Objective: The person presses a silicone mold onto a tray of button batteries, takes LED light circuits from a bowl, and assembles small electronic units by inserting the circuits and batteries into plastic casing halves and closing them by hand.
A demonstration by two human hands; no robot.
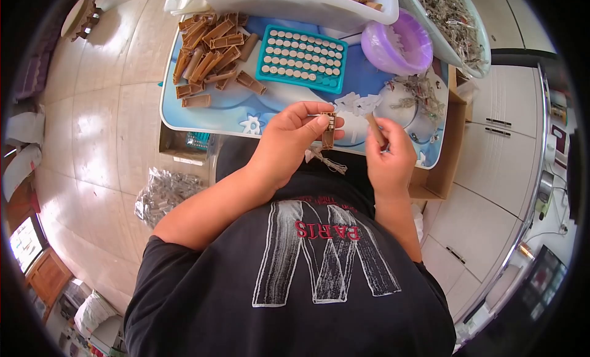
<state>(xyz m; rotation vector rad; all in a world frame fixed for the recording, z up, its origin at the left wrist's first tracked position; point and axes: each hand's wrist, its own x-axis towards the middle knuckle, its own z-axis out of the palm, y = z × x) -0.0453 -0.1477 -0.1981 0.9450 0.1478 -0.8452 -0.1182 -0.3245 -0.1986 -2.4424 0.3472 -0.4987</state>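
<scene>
My left hand (284, 138) is closed around a small open brown plastic casing (329, 138), held above the table's near edge with the thumb on its upper part. Small pale or metallic parts show inside the casing, too small to name. In my right hand (391, 157), the fingers wrap round a narrow brown plastic piece (375, 130) that sticks up toward the left. Thin white pieces (356, 103) lie just beyond both hands. Below the casing hangs or lies a bundle of thin pale wires (329, 162); what holds it is hidden.
A teal tray (286, 83) carries rows of round silvery discs. Brown plastic casings (212, 52) are heaped at its left. Toward the right stand a purple bowl (376, 46) and wire bundles (424, 92). Large tubs line the back. A bag of grey parts (167, 194) lies lower left.
</scene>
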